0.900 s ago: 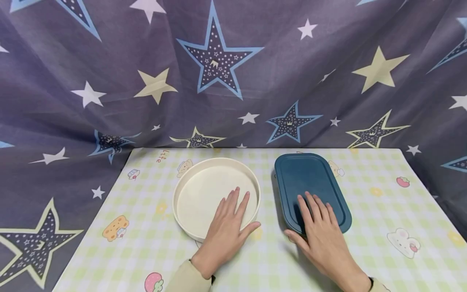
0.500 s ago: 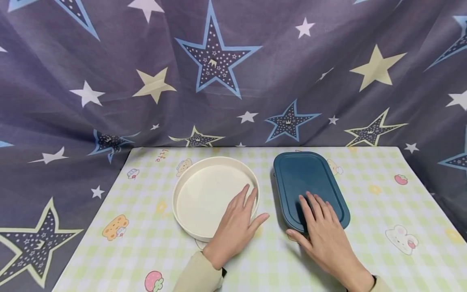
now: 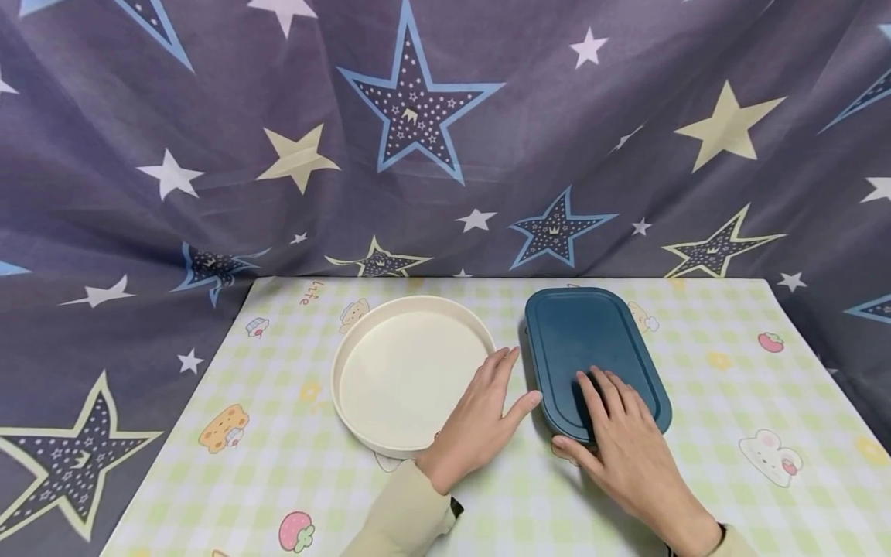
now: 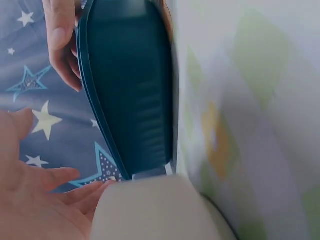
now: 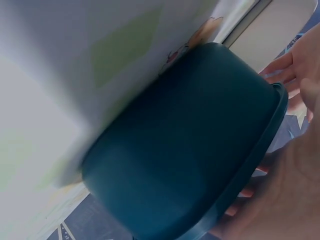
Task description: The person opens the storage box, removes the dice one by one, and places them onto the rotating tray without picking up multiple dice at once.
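A dark teal lidded container [image 3: 585, 333], rectangular with rounded corners, stands on the table right of centre. Over the near end of its lid lies my right hand [image 3: 629, 449], fingers extended and thumb by the near left corner. To the left is a round, shallow cream tray [image 3: 397, 371] with a low rim. My left hand [image 3: 480, 418] is over the tray's right rim, fingers extended and thumb toward the container, holding nothing. The left wrist view has the container's side [image 4: 127, 90] beyond my spread left hand [image 4: 35, 200]. In the right wrist view, the container [image 5: 185, 140] fills the middle.
A green-and-white checked tablecloth [image 3: 230, 503] with cartoon prints covers the table. Behind it hangs a dark purple curtain [image 3: 529, 139] patterned with stars, also falling along both sides. A narrow gap separates tray and container.
My left hand has moved right, from over the tray's inside to its right rim, closer to the container. My right hand stays on the lid with only a slight shift. Tray and container keep their places.
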### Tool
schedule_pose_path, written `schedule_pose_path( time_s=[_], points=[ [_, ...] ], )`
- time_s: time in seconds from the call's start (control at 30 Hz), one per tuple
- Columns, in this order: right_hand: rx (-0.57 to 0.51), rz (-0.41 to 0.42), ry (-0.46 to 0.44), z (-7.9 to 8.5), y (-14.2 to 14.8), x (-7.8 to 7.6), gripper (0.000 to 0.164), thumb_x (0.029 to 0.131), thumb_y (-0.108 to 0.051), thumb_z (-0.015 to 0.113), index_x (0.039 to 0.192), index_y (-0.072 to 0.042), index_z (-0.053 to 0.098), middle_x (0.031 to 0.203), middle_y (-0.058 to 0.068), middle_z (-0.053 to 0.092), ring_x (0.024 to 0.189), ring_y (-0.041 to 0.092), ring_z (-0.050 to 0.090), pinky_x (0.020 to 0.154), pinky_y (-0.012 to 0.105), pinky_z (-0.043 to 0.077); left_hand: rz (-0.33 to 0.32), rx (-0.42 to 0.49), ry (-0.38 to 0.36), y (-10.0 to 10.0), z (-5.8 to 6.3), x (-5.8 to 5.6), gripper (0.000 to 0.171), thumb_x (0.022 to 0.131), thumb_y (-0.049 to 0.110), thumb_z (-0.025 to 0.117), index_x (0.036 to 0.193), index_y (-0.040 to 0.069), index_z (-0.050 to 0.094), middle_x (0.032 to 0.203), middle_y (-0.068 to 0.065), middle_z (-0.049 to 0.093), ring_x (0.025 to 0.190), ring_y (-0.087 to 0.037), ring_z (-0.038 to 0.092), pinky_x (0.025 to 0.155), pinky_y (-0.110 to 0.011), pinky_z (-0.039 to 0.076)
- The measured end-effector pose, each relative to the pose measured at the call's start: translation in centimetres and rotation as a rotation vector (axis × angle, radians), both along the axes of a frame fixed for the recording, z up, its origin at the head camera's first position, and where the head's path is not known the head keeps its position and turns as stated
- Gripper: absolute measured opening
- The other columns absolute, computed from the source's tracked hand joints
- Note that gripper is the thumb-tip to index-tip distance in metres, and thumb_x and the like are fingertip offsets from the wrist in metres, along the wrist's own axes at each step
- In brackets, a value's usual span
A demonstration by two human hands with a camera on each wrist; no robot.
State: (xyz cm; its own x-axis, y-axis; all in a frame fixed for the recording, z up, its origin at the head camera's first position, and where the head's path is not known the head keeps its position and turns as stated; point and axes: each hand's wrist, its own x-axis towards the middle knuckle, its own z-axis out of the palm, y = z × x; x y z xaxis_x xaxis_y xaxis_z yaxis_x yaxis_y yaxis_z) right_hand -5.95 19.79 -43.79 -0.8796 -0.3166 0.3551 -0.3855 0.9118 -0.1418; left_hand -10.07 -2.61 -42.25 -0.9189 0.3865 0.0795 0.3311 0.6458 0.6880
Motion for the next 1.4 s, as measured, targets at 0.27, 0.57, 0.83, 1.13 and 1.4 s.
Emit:
schedule_pose_path(
  time_s=[0.27, 0.57, 0.83, 1.13, 1.4],
  points=[
    [0.012, 0.014, 0.035, -0.3, 0.5, 0.0, 0.087, 0.089, -0.067, 0.057, 0.146, -0.003, 0.045, 0.146, 0.022, 0.045, 0.131, 0.042, 0.043, 0.107, 0.056, 0.04, 0.018, 0.075, 0.002, 1.6, -0.1, 0.1, 0.071, 0.102, 0.061, 0.037, 0.159, 0.022, 0.022, 0.163, -0.003, 0.022, 0.149, -0.021, 0.026, 0.12, -0.046, 0.034],
    [0.034, 0.031, 0.026, -0.4, 0.8, -0.2, 0.086, 0.088, -0.066, 0.06, 0.143, -0.001, 0.049, 0.144, 0.021, 0.048, 0.133, 0.039, 0.043, 0.108, 0.054, 0.038, 0.031, 0.137, -0.115, 3.2, -0.4, 0.3, 0.074, 0.102, 0.059, 0.038, 0.16, 0.018, 0.017, 0.165, -0.005, 0.018, 0.148, -0.024, 0.027, 0.119, -0.05, 0.035],
    [0.05, 0.034, 0.02, -0.5, 1.1, -0.2, 0.083, 0.088, -0.065, 0.06, 0.139, 0.0, 0.053, 0.144, 0.021, 0.049, 0.133, 0.038, 0.043, 0.108, 0.054, 0.038, 0.077, 0.188, -0.195, 4.0, -1.4, -0.4, 0.078, 0.102, 0.059, 0.039, 0.159, 0.01, 0.016, 0.162, -0.011, 0.026, 0.145, -0.027, 0.034, 0.117, -0.05, 0.038],
    [0.071, 0.038, 0.027, -0.8, 1.2, -0.3, 0.084, 0.088, -0.067, 0.058, 0.139, -0.001, 0.054, 0.143, 0.021, 0.049, 0.132, 0.039, 0.043, 0.108, 0.054, 0.037, 0.065, 0.329, -0.278, 4.4, -2.7, -1.1, 0.078, 0.104, 0.052, 0.042, 0.16, 0.008, 0.011, 0.16, -0.017, 0.027, 0.144, -0.029, 0.036, 0.117, -0.046, 0.039],
    [0.055, 0.052, 0.044, -0.7, 1.3, -0.6, 0.081, 0.087, -0.066, 0.06, 0.136, -0.001, 0.057, 0.14, 0.022, 0.052, 0.129, 0.04, 0.045, 0.107, 0.055, 0.037, 0.07, 0.312, -0.23, 4.5, -3.3, -1.5, 0.067, 0.105, 0.042, 0.045, 0.157, 0.005, 0.024, 0.151, -0.015, 0.041, 0.119, -0.023, 0.055, 0.098, -0.037, 0.051]
  ],
)
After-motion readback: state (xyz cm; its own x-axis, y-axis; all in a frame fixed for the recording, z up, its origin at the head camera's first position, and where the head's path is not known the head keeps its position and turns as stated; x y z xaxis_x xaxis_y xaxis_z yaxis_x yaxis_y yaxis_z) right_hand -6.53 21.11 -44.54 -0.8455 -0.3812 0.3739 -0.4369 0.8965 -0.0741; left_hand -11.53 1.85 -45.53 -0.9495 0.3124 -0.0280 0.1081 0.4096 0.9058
